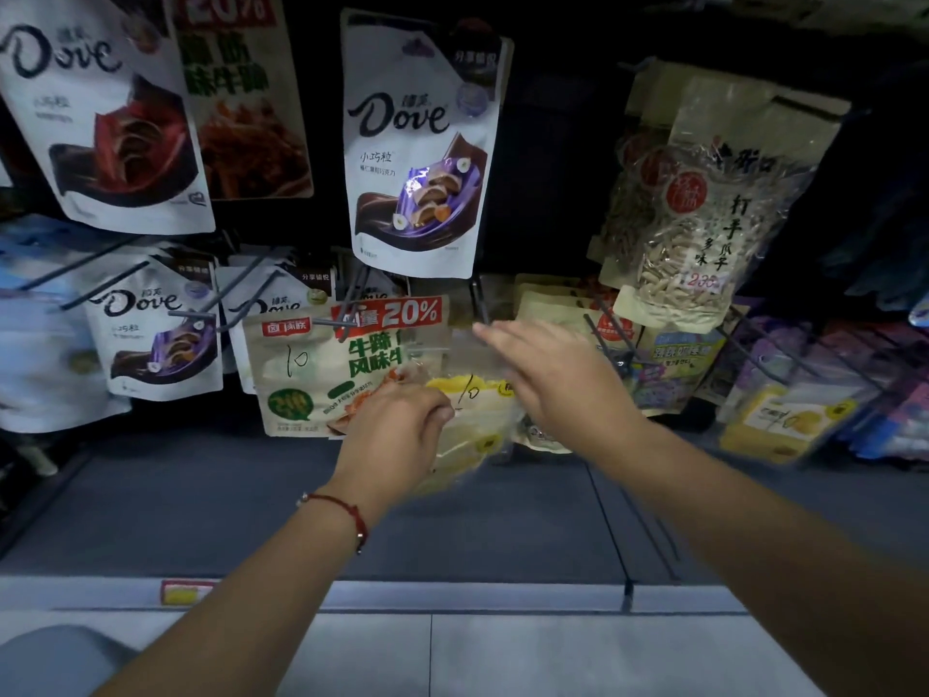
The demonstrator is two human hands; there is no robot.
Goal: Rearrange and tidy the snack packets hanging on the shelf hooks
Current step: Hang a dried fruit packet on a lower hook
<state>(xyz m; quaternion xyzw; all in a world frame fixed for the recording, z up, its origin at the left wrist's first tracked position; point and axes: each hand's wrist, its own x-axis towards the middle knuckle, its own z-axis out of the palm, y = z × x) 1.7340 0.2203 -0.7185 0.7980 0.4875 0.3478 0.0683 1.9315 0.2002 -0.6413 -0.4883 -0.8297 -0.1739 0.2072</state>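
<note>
— How were the hands posed?

— Both forearms reached up from the bottom of the view. The left hand (397, 420), a red string bracelet (347, 515) on its wrist, had its fingers curled, the grip pinching the left edge of a yellow snack packet (477, 425). The right hand (553, 379) lay flat, fingers stretched toward eleven o'clock, its grip wide and holding nothing, spread over the packet's upper right.

— Where was that packet relative to the grip?

— At three o'clock from the left fingers, blurred, with "10" handwritten on it, tucked under the right palm. Whether it hung on a hook, I could not tell.

— And around it?

— At nine o'clock hung a green-lettered "20%" packet (347, 364) on a wire hook (321, 321). At twelve o'clock hung a purple Dove pouch (422, 153); at ten o'clock, two smaller Dove pouches (156, 329). At two o'clock was a clear sunflower seed bag (704, 218). At three o'clock, well apart, hung another yellow packet (789, 425). Below everything lay the grey shelf (201, 505).
</note>
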